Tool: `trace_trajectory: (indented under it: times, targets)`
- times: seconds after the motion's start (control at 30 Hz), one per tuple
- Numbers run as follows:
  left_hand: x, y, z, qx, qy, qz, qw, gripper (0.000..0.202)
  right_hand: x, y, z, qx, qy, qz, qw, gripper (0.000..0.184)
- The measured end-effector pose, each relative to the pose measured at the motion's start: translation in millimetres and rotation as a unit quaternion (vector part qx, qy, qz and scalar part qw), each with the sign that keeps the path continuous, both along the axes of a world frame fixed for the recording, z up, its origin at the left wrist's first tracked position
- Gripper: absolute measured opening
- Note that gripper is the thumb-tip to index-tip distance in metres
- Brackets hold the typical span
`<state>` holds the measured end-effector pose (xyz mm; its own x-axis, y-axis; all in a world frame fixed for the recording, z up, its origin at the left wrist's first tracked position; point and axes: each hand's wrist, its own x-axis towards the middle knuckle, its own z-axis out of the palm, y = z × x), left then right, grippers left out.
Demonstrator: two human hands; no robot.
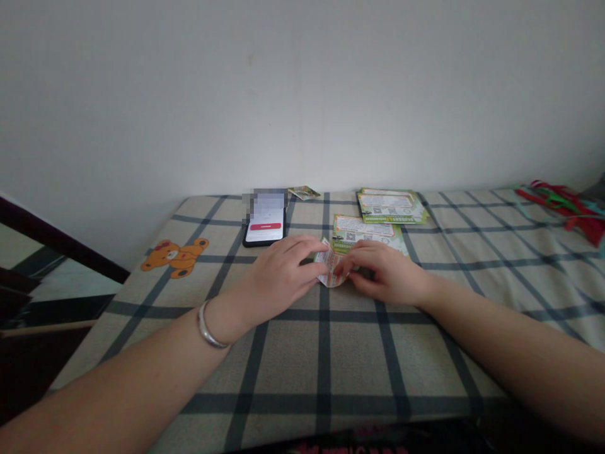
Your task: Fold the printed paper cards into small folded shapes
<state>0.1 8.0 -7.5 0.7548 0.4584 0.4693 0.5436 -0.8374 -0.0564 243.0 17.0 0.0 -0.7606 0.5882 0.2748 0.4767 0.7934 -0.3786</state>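
A small printed sheet of paper [329, 278], white with orange and green print, is between my two hands on the checked tablecloth. My left hand [286, 268], with a silver bangle at its wrist, has its fingertips on the sheet's left edge. The fingers of my right hand [390, 271] are curled and pinch the sheet's right side, which bends upward. A green and white printed leaflet [366, 228] lies flat just behind the right hand, partly covered by it. Whether the sheet and this leaflet are joined is not clear.
Farther back lies a stack of similar leaflets [390, 205]. A phone [265, 234] with a lit screen rests left of centre, with a small folded paper [304, 192] beside it. A bear cutout [174, 257] is at the left, and colourful strips [567, 208] lie far right. A wall stands behind.
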Motion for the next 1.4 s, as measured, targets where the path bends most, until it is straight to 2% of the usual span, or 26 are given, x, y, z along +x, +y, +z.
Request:
trace_trajectory:
  times: [0.33,0.53,0.73,0.93,1.2,1.4]
  targets:
    - [0.7,0.8,0.5,0.011,0.004,-0.012,1.0,0.013,-10.3,7.5,-12.9,0.031,0.06,-0.053,0.996,0.011]
    - [2.4,3.1,0.0,0.03,-0.003,-0.029,0.999,0.013,-10.2,10.2,-18.0,0.021,0.061,-0.081,0.995,0.01]
    - [1.3,3.0,-0.4,0.031,-0.004,-0.026,0.999,0.013,-11.3,9.1,-19.2,-0.026,0.07,-0.122,0.99,0.006]
    - [2.9,3.2,2.6,0.012,0.016,-0.042,0.999,0.015,-9.8,12.3,-20.0,-0.001,0.048,-0.107,0.993,0.004]
    - [2.9,0.9,4.7,-0.01,0.011,-0.048,0.999,0.016,-9.5,11.9,-18.9,0.089,0.029,-0.067,0.993,0.011]
    - [3.6,-2.4,4.8,-0.035,0.014,-0.043,0.998,0.016,-9.7,10.4,-17.1,0.088,0.021,-0.07,0.993,0.015]
